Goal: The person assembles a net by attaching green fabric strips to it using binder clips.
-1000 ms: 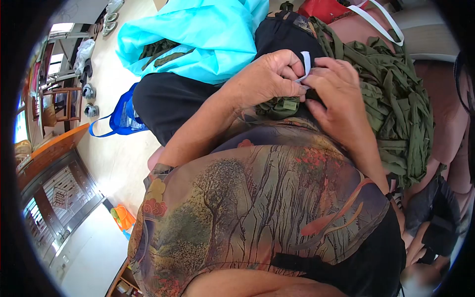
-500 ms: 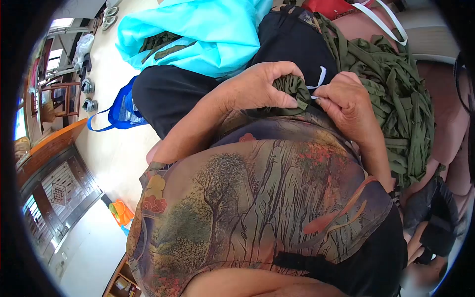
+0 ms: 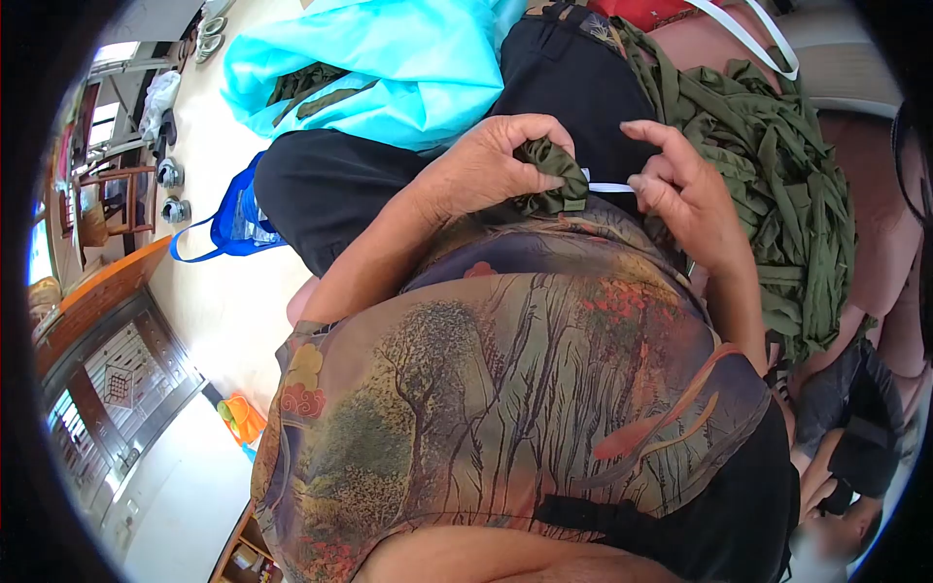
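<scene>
Left hand (image 3: 481,170): grip closed around a small wad of olive-green fabric (image 3: 552,167), held over the lap against the black trousers (image 3: 583,87). A white band (image 3: 610,187) runs taut from the wad to the right hand (image 3: 685,199), whose grip pinches the band's end, the other fingers loosely spread. A pile of green strips (image 3: 777,185) lies just beside the right hand. A turquoise bag (image 3: 389,68) lies beyond the left hand.

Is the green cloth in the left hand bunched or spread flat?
Bunched: the green cloth sits crumpled in folds in the grip of the left hand, and a white band runs taut from it to the right hand.
</scene>
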Tool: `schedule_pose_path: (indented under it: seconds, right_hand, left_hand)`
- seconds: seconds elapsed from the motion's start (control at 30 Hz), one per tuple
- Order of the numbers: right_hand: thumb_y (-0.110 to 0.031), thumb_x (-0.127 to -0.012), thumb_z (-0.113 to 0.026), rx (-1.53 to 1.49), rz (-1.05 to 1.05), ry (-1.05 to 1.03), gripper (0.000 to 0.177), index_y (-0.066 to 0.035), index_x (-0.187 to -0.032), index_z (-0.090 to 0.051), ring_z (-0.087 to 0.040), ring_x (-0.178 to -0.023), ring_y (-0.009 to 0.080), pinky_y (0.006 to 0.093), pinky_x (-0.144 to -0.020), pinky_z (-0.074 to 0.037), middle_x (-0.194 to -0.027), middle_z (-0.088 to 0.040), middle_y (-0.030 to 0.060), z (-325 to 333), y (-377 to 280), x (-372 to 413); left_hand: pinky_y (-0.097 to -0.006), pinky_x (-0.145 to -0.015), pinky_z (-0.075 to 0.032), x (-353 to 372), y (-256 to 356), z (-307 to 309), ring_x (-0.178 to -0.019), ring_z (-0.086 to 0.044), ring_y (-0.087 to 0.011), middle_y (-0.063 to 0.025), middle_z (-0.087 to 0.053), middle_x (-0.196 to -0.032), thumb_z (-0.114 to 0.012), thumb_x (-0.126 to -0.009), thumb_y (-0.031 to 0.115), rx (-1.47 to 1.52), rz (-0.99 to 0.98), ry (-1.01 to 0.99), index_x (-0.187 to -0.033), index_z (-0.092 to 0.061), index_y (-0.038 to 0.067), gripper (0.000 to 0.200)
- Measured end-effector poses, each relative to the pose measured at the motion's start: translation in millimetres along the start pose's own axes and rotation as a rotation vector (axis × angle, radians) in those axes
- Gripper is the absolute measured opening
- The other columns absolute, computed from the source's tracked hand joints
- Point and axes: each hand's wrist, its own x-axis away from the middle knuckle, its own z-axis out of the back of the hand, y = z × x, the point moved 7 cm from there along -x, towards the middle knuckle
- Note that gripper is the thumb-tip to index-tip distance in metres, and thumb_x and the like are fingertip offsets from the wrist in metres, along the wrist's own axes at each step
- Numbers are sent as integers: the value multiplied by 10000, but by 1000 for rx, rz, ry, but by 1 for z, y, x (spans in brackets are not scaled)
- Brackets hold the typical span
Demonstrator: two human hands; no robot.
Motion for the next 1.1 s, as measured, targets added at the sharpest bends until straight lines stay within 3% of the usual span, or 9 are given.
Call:
schedule_pose_path:
  seconds: [0.07, 0.17, 0.37, 0.6, 0.73, 0.83, 0.87, 0.97, 1.1]
  right_hand:
    - [-131, -856, -642, -89, -53, -72, 480, -114, -1319, -520, -486, -566, 127, 287, -554, -400, -627, -524, 21, -5, 4, -5]
    - [-124, -846, -643, 10, -78, -289, 491, -109, -1318, -509, -464, -559, 136, 300, -553, -394, -615, -496, 27, -17, -7, -13]
    - [-102, -856, -646, -43, 25, -347, 98, -33, -917, -614, -427, -557, 81, 257, -524, -358, -608, -457, -8, -29, -2, -23]
    - [-114, -918, -611, -29, 40, -151, 161, -19, -790, -591, -408, -552, 55, 246, -500, -333, -611, -453, -35, -11, 5, -13]
    - [-143, -885, -627, 94, 44, -115, 160, -19, -794, -585, -496, -575, 213, 328, -555, -409, -633, -504, 99, -13, 12, -10]
    - [-160, -857, -639, 240, 131, -92, 143, -32, -801, -605, -567, -642, 324, 396, -586, -446, -694, -577, 152, -24, 7, -14]
    - [-164, -845, -642, 291, 147, -91, 135, -37, -805, -614, -582, -680, 353, 420, -603, -456, -725, -598, 165, -25, 5, -17]
    - [-178, -827, -641, 411, 146, -37, 127, -52, -816, -636, -615, -744, 382, 457, -636, -475, -780, -633, 175, -23, 1, -18]
    - [-201, -847, -608, 446, 229, 24, 133, -77, -817, -644, -627, -750, 376, 485, -674, -476, -774, -638, 163, -27, 0, -12]
  left_hand:
    - [-210, -740, -488, 0, 1, -2, -785, -585, -43, 35, -630, -846, -671, -804, -38, 3, -18, 5, -952, -626, 51, 179]
    - [-222, -747, -482, -1, 7, -6, -785, -570, -46, 33, -618, -827, -677, -803, -18, 45, -18, 10, -955, -622, 51, 176]
    - [-207, -795, -471, 1, 18, -4, -854, -554, -39, 44, -597, -920, -654, -795, -60, -99, -86, 35, -1037, -613, 73, 279]
    - [-258, -814, -479, 5, 4, 18, -900, -580, -116, -3, -595, -968, -657, -762, -49, -205, -94, 88, -1127, -582, 88, 397]
    - [-353, -886, -483, 5, 1, 10, -1007, -602, -271, -97, -600, -1084, -698, -727, 8, -893, -183, 110, -1218, -558, 110, 520]
    - [-391, -1012, -430, 6, 35, -7, -1210, -497, -351, -161, -549, -1246, -703, -741, 25, -867, -454, 143, -1320, -503, 126, 621]
    - [-400, -1045, -393, 6, 32, -7, -1245, -466, -354, -163, -525, -1290, -720, -734, 43, -867, -409, 117, -1339, -486, 114, 653]
    - [-414, -1038, -385, 10, 67, -25, -1240, -473, -343, -161, -519, -1307, -732, -727, 67, -842, -556, 131, -1343, -478, 87, 666]
    - [-428, -958, -399, -11, 50, -55, -973, -599, -339, -142, -644, -1092, -765, -754, 177, -951, -534, 71, -1353, -453, 82, 682]
